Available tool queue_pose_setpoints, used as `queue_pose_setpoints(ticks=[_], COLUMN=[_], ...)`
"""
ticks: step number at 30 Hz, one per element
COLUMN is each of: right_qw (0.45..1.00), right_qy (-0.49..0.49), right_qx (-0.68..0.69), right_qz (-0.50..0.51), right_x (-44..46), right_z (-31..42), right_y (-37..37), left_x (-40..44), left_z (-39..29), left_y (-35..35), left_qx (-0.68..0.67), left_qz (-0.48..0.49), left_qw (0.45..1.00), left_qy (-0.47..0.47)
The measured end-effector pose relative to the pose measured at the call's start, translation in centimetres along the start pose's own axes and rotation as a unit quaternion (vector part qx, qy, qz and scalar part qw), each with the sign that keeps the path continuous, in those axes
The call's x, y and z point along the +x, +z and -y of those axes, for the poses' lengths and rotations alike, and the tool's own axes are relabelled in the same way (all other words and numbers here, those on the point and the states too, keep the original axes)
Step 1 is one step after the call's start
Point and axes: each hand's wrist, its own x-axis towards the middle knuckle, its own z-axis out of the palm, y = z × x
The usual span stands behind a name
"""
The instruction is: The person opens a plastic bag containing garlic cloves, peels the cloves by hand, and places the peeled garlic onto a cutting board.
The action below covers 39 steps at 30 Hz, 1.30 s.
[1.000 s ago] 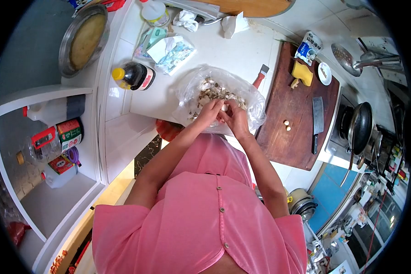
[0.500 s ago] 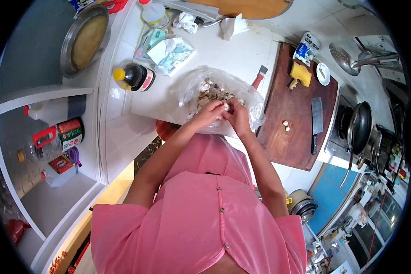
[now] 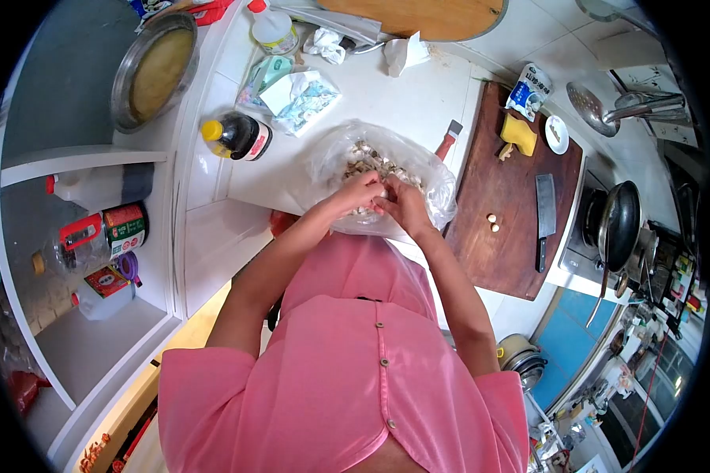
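Over a clear plastic bag (image 3: pixel 438 175) of garlic and dry papery skins (image 3: pixel 371 160), my hands work close together. My left hand (image 3: pixel 357 194) is closed, its fingertips pinching a pale piece of garlic (image 3: pixel 384 191) that my fingers mostly cover. From the other side my right hand (image 3: pixel 406 208) grips the same piece, thumb and fingers bent around it. Two peeled garlic cloves (image 3: pixel 493 223) lie on the wooden cutting board (image 3: pixel 485 260) to the right. A cleaver (image 3: pixel 545 209) rests along the board's right side.
A red-handled brush (image 3: pixel 447 142) lies between bag and board. Yellow ginger (image 3: pixel 518 134), a small white dish (image 3: pixel 557 135) and a seasoning packet (image 3: pixel 529 91) sit at the board's far end. Left stand a dark sauce bottle (image 3: pixel 237 136) and tissue pack (image 3: pixel 301 101). A wok (image 3: pixel 625 223) is right.
Both hands stay together over the bag; their fingers have shifted slightly and now cover more of the garlic. The whole view has tilted a little. Cloves and cleaver lie as before.
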Motion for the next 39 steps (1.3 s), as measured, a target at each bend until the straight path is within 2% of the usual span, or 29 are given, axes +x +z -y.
queue_pose_setpoints(ticks=[3, 6, 9, 12, 15, 18, 21, 24, 27, 30, 33, 36, 39], right_qw=[1.0, 0.997, 0.976, 0.95, 0.948, 0.919, 0.902, 0.915, 0.931, 0.903, 0.884, 0.837, 0.832], right_qy=[-0.004, 0.012, 0.005, 0.066, 0.028, 0.055, 0.09, 0.074, 0.082, 0.068, 0.058, 0.054, 0.067], right_qx=[0.009, 0.078, 0.213, 0.302, 0.311, 0.387, 0.416, 0.386, 0.329, 0.398, 0.44, 0.529, 0.533], right_qz=[-0.011, -0.022, -0.044, -0.049, -0.059, -0.06, -0.076, -0.087, -0.132, -0.148, -0.147, -0.126, -0.136], right_x=[0.3, 0.3, 0.5, 0.5, 0.7, 0.5, 0.3, 0.4, 0.8, 0.9, 0.7, 0.6, 0.5], right_z=[-1.4, -2.8, -4.1, -4.1, -5.3, -4.6, -4.3, -4.8, -4.7, -3.1, -2.1, -2.6, -2.0], right_y=[0.4, 0.7, 1.5, 1.0, 1.5, 1.2, 1.2, 1.6, 2.3, 3.2, 3.6, 4.0, 3.9], left_x=[1.1, 1.5, 1.2, 0.1, 1.6, 2.5, 2.4, 1.4, 1.4, 1.7, 0.9, 2.4, 2.4], left_z=[0.8, 0.9, 0.2, -0.9, 1.3, 2.4, 2.6, 0.7, 0.9, 1.7, 1.0, 2.9, 3.6], left_y=[0.1, 0.1, 0.7, 1.1, 0.4, -0.2, -0.2, 0.2, 1.4, 2.0, 3.2, 2.9, 2.9], left_qx=[-0.054, -0.107, -0.099, -0.139, -0.091, -0.106, -0.009, 0.198, 0.274, 0.318, 0.314, 0.238, 0.156], left_qz=[-0.015, -0.008, -0.045, -0.034, -0.052, -0.103, -0.151, -0.187, -0.199, -0.225, -0.296, -0.279, -0.251], left_qw=[0.998, 0.994, 0.993, 0.989, 0.991, 0.984, 0.98, 0.959, 0.934, 0.899, 0.878, 0.909, 0.937], left_qy=[0.02, 0.033, 0.037, 0.029, 0.085, 0.099, 0.132, 0.08, 0.115, 0.199, 0.205, 0.196, 0.187])
